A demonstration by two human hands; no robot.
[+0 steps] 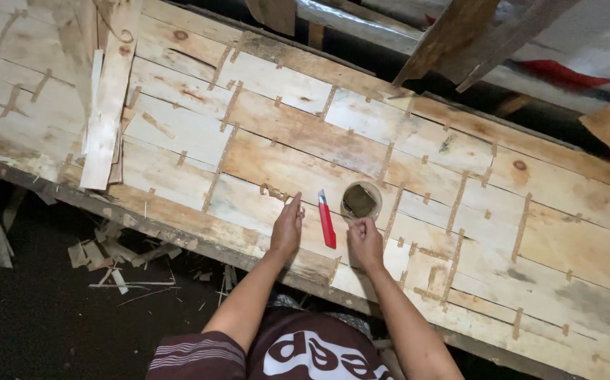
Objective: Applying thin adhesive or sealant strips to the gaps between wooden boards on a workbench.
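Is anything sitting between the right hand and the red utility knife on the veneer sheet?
Nothing visible. The right hand rests just right of the red utility knife, bare wood between them; the small round container sits above.

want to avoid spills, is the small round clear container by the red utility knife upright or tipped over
Upright. The small round clear container stands on the patched wooden sheet with its open mouth facing up, brownish contents visible inside, beside the red utility knife.

Bare forearms, a dark maroon garment with pale stripes and large white lettering.
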